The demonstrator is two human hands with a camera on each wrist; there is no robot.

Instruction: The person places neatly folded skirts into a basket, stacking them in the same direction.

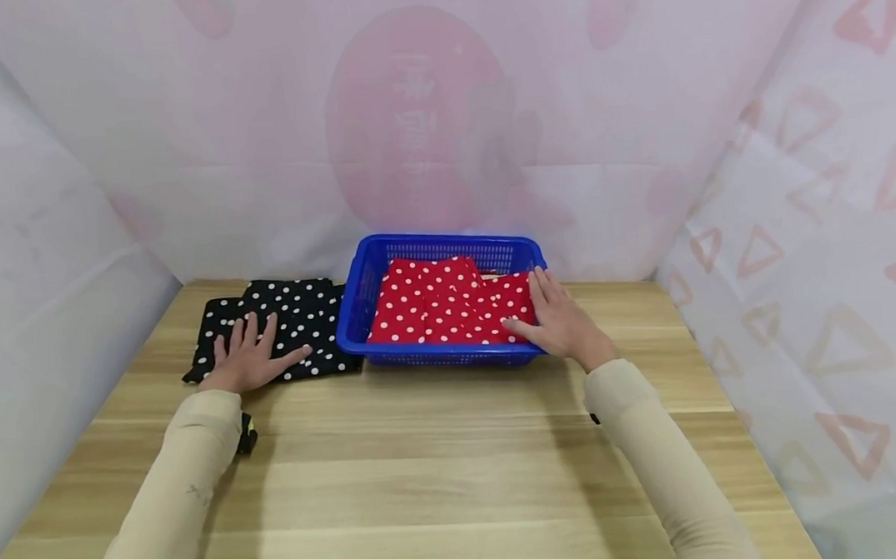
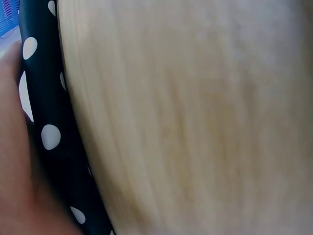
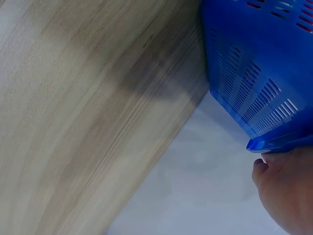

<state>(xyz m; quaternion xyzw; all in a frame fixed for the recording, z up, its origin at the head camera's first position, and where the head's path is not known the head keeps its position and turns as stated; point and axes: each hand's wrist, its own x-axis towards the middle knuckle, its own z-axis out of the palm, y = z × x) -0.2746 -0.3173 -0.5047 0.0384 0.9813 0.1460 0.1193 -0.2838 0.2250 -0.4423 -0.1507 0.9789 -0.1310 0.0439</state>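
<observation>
My left hand (image 1: 246,359) lies with spread fingers on a folded black cloth with white dots (image 1: 295,307); the left wrist view shows the edge of this dotted cloth (image 2: 46,98) beside the hand. A blue plastic basket (image 1: 451,356) with slotted walls stands right of it, overlapping the black cloth's edge. Inside the basket lies folded red cloth with white dots (image 1: 426,301). My right hand (image 1: 566,320) rests at the basket's right front corner, fingers extended along the rim and thumb reaching over the red cloth. In the right wrist view, this hand (image 3: 288,191) is against the basket rim.
The wooden table (image 1: 441,463) holds the basket and cloth near its back edge. A pale printed sheet (image 1: 262,154) rises behind the table, with further white sheets at the left and right sides (image 1: 809,297).
</observation>
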